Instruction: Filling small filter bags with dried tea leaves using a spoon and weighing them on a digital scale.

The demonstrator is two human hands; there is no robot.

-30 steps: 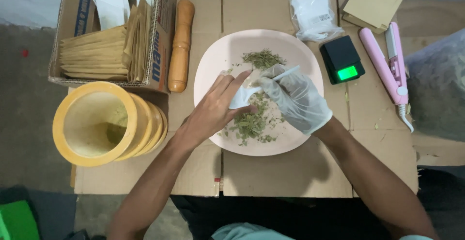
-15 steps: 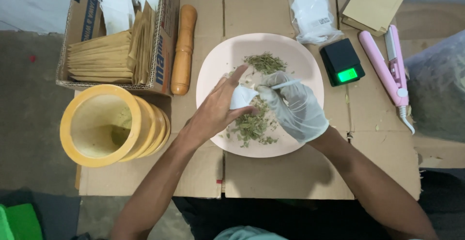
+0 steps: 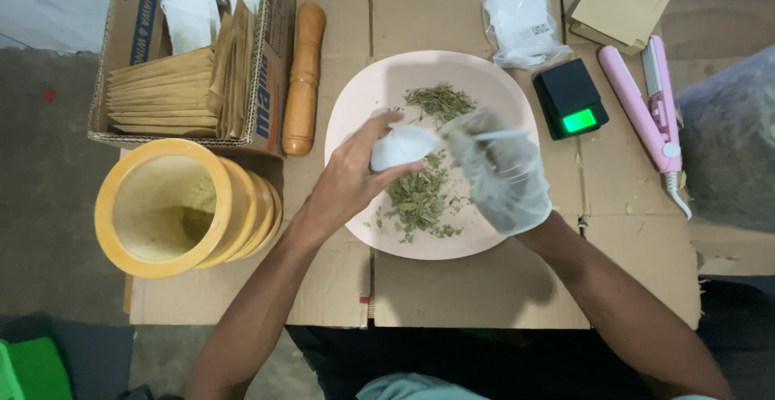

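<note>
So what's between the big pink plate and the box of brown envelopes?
A wooden pestle lies there on the cardboard, between the pink plate and the box of brown envelopes. The head view shows it.

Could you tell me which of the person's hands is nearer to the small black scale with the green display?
Right. The gloved right hand lies over the pink plate, just left of the scale; the bare left hand, holding a small white pouch, is farther left.

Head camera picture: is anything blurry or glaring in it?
In the head view, the gloved right hand is motion-blurred over the pink plate; the left hand and white pouch look sharper; the scale's green display glows brightly; lighting is soft.
</note>
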